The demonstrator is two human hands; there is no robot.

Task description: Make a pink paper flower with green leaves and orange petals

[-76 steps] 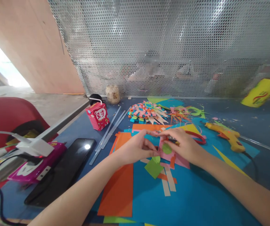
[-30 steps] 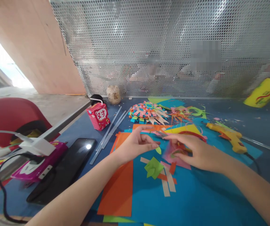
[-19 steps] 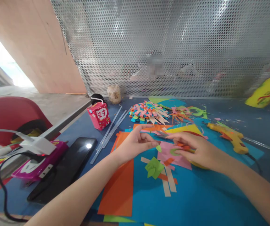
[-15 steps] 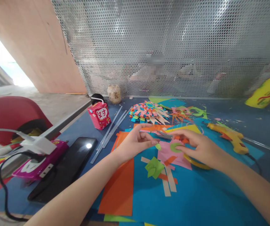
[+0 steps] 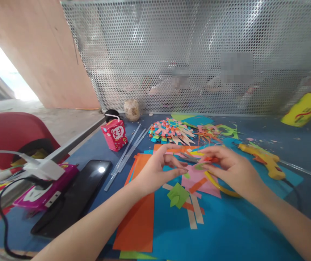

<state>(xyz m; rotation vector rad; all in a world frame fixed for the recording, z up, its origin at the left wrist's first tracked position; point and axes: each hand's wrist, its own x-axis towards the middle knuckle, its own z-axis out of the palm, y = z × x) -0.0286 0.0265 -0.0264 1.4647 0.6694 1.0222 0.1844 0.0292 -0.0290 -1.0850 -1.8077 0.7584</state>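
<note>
My left hand hovers over the middle of the paper pile, its fingers bent and its thumb slightly apart from them. Just below its thumb tip, a small green paper scrap shows against a pink sheet. Between the thumb and fingers of my right hand is a green paper piece; orange paper shows by the fingers. Scissors lie partly hidden behind my hands, with a yellow handle under the right one. Nearer me, a cut green paper shape rests across pale and orange strips.
Blue sheets and orange sheets cover the desk. Behind sits a layered paper flower. A yellow glue gun lies right. Leftward are glue sticks, a drink carton, a phone and a power strip.
My left fingertips have come nearer my right hand. The small green scrap at them now appears below the thumb, over the pink sheet. My right hand has tilted its green piece.
</note>
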